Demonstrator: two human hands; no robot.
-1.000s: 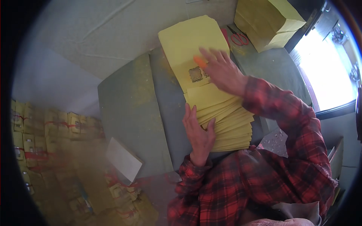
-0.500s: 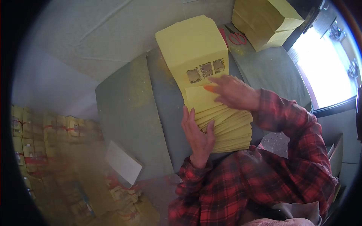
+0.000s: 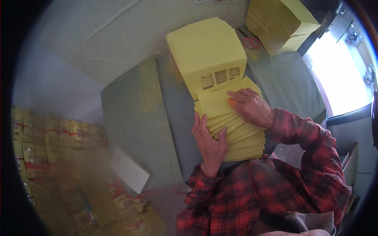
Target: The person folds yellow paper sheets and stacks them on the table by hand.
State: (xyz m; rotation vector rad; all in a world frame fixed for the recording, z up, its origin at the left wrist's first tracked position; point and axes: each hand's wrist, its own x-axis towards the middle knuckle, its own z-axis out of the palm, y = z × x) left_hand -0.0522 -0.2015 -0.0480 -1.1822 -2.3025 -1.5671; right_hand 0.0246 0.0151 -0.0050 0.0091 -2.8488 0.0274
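In front of me a fanned pile of yellow paper envelopes (image 3: 246, 143) reaches back to a tall yellow paper stack (image 3: 206, 49) with three dark printed squares on its near side. My left hand (image 3: 210, 143) rests against the pile's left edge, its fingers stretched and the thumb apart. With fingers bent, my right hand (image 3: 252, 107) is closed on the top yellow envelope (image 3: 212, 103). An orange cover (image 3: 232, 102) sits on one fingertip. A paper flap (image 3: 250, 84) shows just beyond that hand. The undersides of my right fingers are hidden.
Red-handled scissors (image 3: 251, 42) lie behind the stack, beside a large yellow paper block (image 3: 281, 25). A white board (image 3: 130, 170) stands at the table's (image 3: 138, 110) left edge. Bundled yellow packets (image 3: 35, 153) with red bands fill the lower left. A bright window (image 3: 338, 74) is at right.
My right hand has moved slightly right and toward me, and its motion blur is gone. A paper flap now shows beyond it. My left hand keeps its place on the pile's edge.
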